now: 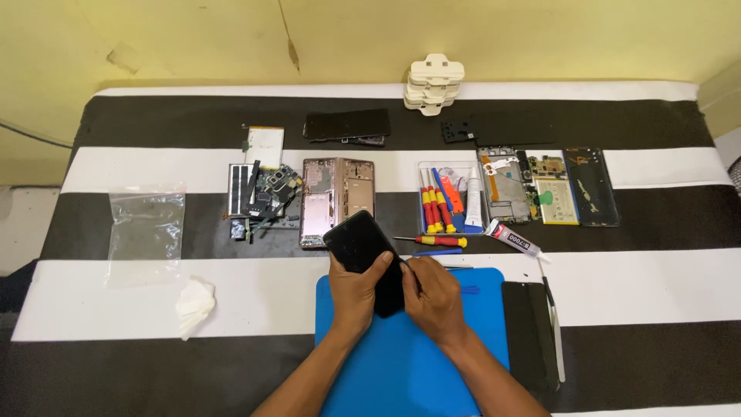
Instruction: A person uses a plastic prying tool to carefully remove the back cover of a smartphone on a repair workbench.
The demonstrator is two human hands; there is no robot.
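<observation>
Blue mat [386,371]: laid on the striped desk [633,289] at 6 o'clock, under both forearms.
Left hand [356,292]: clasped around the lower left edge of a black phone [369,255], thumb laid across its face.
Right hand [434,297]: closed on a thin tool whose tip is set at the phone's right edge; the tool itself is barely seen.
Black phone: held tilted just above the mat's far edge, its top pointing to 11 o'clock.
Black panel [529,333]: laid flat at 3 o'clock of the mat.
White tissue [194,306]: crumpled at 9 o'clock.
Plastic bag [147,225]: seen farther out towards 10 o'clock.
Screwdriver [434,241]: red and yellow, laid just beyond the hands.
Glue tube [512,239]: placed at 2 o'clock.
Opened pink frame [336,197]: laid at 12 o'clock.
White chargers [434,83]: stacked farthest, by the wall.
</observation>
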